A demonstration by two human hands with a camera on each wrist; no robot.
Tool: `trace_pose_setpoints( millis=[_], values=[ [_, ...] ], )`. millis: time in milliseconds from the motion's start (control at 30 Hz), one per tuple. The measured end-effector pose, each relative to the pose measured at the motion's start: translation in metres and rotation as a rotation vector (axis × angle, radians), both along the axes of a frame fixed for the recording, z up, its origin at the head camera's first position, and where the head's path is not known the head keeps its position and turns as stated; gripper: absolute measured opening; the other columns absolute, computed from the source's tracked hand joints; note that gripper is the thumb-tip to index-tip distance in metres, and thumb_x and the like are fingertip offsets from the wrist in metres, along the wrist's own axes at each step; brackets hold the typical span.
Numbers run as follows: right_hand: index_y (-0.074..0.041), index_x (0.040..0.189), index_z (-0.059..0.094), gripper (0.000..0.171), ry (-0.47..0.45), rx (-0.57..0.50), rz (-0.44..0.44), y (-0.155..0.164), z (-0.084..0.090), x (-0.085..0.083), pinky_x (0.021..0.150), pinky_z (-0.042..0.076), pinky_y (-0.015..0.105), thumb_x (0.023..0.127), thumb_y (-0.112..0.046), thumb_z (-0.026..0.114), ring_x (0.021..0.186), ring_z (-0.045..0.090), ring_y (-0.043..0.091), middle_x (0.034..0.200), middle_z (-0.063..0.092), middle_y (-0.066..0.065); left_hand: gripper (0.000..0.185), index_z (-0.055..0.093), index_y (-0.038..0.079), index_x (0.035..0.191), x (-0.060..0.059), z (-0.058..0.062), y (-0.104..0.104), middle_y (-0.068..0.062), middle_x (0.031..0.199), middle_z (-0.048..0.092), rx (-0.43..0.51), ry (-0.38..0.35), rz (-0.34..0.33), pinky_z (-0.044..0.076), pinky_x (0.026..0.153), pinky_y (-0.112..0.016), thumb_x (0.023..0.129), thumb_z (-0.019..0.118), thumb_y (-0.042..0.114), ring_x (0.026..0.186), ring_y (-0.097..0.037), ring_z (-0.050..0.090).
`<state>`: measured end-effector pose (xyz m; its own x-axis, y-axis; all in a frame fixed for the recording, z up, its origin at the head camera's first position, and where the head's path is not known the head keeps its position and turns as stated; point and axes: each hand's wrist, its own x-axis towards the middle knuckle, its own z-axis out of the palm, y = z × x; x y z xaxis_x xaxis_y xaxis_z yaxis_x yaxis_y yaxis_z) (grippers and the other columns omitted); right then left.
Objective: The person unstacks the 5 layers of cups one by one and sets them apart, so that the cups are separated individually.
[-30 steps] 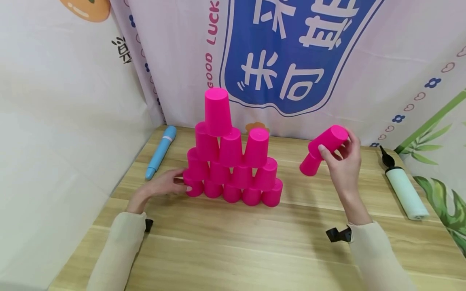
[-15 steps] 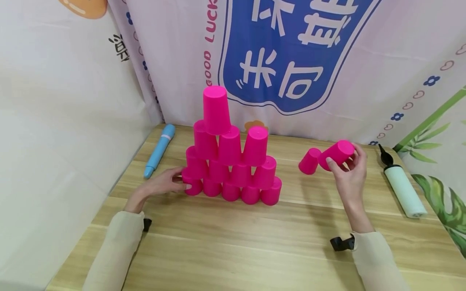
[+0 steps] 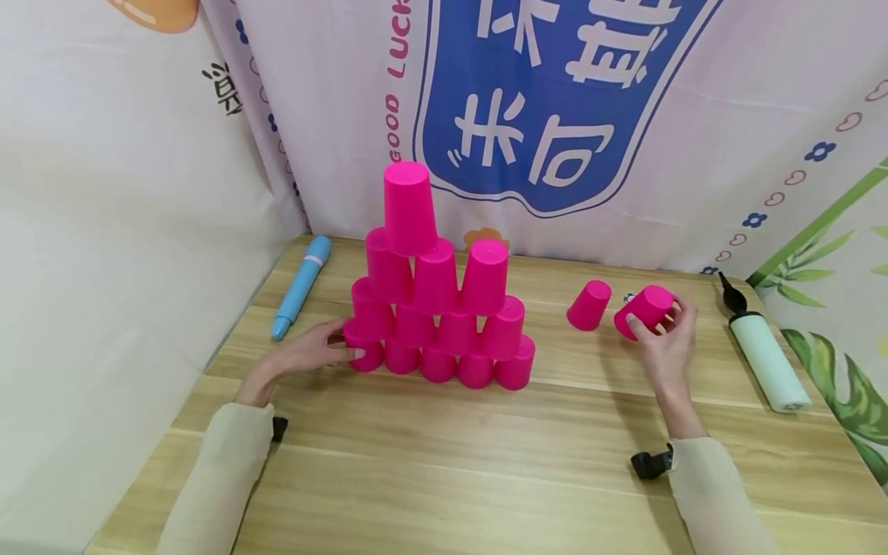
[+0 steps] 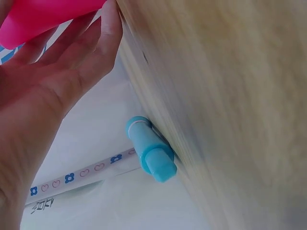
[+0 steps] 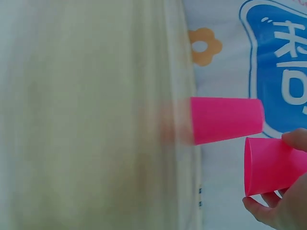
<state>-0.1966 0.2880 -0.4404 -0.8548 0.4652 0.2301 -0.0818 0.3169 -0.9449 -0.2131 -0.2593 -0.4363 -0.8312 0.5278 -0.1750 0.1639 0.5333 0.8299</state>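
**Right hand grips a tilted cup, left hand rests at the pyramid's corner**

Right hand (image 3: 664, 339) has a pink cup (image 3: 645, 310) in its curled fingers and thumb, and the cup is tipped over on a slant, closed end up and back, open mouth down toward the table (image 3: 444, 455). The right wrist view shows it well: fingers (image 5: 280, 211) wrapped under the cup (image 5: 272, 165), a fingertip on top, the open rim facing left. Whether the rim touches the table, I can't tell.

Just beside it, to the left, a second cup (image 3: 589, 305) stands upside down on the wood, apart from the held one. The wrist camera catches that one (image 5: 226, 120) too, clear of the hand.

Over to the left hand (image 3: 314, 354): it lies low on the table, fingers relaxed and nearly straight, fingertips against the bottom-left cup (image 3: 365, 353) of the pyramid (image 3: 438, 308). Nothing gripped there, just contact. In the left wrist view the fingers (image 4: 72, 52) stretch out flat beside a pink cup wall (image 4: 43, 19).

The pyramid itself is all pink cups, mouth down: five along the bottom, four above, three above that, and one (image 3: 409, 206) on top, sitting over the left pair of the three.

Further out, a blue tube (image 3: 301, 287) lies behind the left hand near the back-left corner. On the far right, a white pump (image 3: 763, 356) with a black nozzle lies beyond the right hand. A printed backdrop (image 3: 555, 100) hangs behind it all.
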Motion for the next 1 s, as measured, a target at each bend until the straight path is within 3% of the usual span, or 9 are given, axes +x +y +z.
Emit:
trace_pose_setpoints(
  millis=[200, 400, 1000],
  values=[
    [-0.015, 0.145, 0.029, 0.073, -0.106, 0.055, 0.012, 0.005, -0.008, -0.005, 0.097, 0.047, 0.033, 0.087, -0.014, 0.071, 0.118, 0.050, 0.024, 0.137, 0.048, 0.013, 0.057, 0.042, 0.009, 0.140, -0.001, 0.000, 0.000, -0.012, 0.127, 0.056, -0.002, -0.009, -0.001, 0.054, 0.082, -0.041, 0.092, 0.066, 0.030, 0.106, -0.029, 0.055],
    [-0.011, 0.147, 0.024, 0.075, -0.210, 0.160, 0.042, 0.007, -0.009, -0.012, 0.099, 0.043, 0.042, 0.088, -0.025, 0.070, 0.121, 0.047, 0.030, 0.141, 0.045, 0.016, 0.058, 0.042, 0.009, 0.140, -0.001, 0.000, -0.001, -0.012, 0.128, 0.056, -0.003, -0.018, -0.001, 0.054, 0.083, -0.041, 0.092, 0.066, 0.031, 0.107, -0.028, 0.056],
    [0.002, 0.145, 0.022, 0.077, -0.274, 0.210, 0.096, 0.009, -0.014, -0.022, 0.101, 0.041, 0.049, 0.087, -0.014, 0.070, 0.124, 0.045, 0.039, 0.140, 0.041, 0.027, 0.057, 0.041, 0.009, 0.141, 0.001, 0.002, 0.000, -0.011, 0.128, 0.056, 0.002, -0.047, -0.004, 0.053, 0.084, -0.042, 0.093, 0.064, 0.030, 0.108, -0.029, 0.055]
  ],
)
